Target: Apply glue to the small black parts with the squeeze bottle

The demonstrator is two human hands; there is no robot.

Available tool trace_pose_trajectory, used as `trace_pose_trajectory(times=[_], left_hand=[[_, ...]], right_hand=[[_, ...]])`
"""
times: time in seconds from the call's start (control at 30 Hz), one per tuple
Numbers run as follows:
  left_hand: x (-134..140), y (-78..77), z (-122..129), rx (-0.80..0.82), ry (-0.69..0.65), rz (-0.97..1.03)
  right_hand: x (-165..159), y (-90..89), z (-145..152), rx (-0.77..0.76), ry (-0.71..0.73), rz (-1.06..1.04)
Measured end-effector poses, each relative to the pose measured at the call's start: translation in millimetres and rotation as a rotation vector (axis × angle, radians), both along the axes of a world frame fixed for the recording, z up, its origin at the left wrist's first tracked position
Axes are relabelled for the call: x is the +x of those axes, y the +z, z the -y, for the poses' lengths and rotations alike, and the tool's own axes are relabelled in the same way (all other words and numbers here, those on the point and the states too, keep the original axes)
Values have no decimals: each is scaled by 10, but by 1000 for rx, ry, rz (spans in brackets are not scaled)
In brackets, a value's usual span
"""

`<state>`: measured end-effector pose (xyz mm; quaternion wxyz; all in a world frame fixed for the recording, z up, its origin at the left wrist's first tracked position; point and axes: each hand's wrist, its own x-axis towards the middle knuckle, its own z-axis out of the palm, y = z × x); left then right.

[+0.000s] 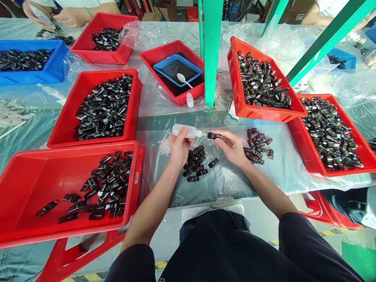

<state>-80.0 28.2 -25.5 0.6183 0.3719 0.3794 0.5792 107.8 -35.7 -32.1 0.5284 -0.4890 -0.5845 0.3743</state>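
My left hand (179, 148) is closed round a translucent white squeeze bottle (185, 130), held sideways with its narrow yellowish tip pointing right. That tip is close to or touching a small black glossy part (214, 136); I cannot tell which. Pinched between the fingertips of my right hand (230, 145) is this black part. On the plastic-covered table below lies a cluster of similar black parts (195, 161), with a single one (213, 162) apart from it. Another pile of black parts (257, 145) sits to the right of my right hand.
Red bins (137, 105) of black parts stand left, and more red bins (305, 156) stand right. A green post (214, 51) rises behind a small dropper bottle (190, 100). White bits (164, 147) lie left of my hands. Another person's hands (69, 17) work at the far left.
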Motion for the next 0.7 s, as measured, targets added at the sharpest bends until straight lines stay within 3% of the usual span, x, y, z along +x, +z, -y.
trace_pose_trajectory(times=[0.7], left_hand=[[17, 21, 8, 17, 27, 0]], right_hand=[[11, -15, -1, 4, -33, 67]])
